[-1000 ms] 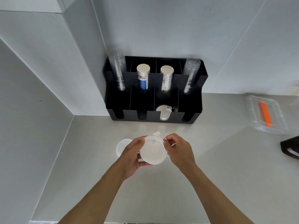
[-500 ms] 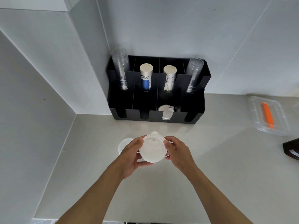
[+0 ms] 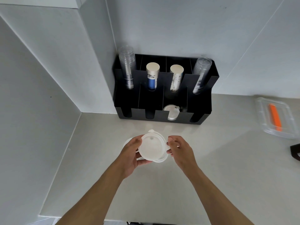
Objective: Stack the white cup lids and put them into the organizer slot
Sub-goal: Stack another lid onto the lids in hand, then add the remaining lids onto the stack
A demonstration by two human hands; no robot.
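A small stack of white cup lids [image 3: 152, 147] is held above the counter. My left hand [image 3: 132, 155] grips its left edge from below. My right hand [image 3: 179, 149] touches its right rim with the fingertips. Another white lid [image 3: 127, 141] lies on the counter, mostly hidden behind my left hand. The black organizer [image 3: 201, 109] stands against the wall. Its third front slot from the left holds white lids [image 3: 172, 113] standing on edge.
The organizer's back row holds two stacks of clear cups [image 3: 127, 69] and two stacks of paper cups [image 3: 152, 76]. A clear tray [image 3: 261, 120] with an orange item [image 3: 274, 116] sits at right. A dark object [image 3: 295, 153] lies at the right edge. A wall closes the left side.
The lids have come together into a tighter stack between both hands. The camera view has shifted slightly; the hands stay in roughly the same place.
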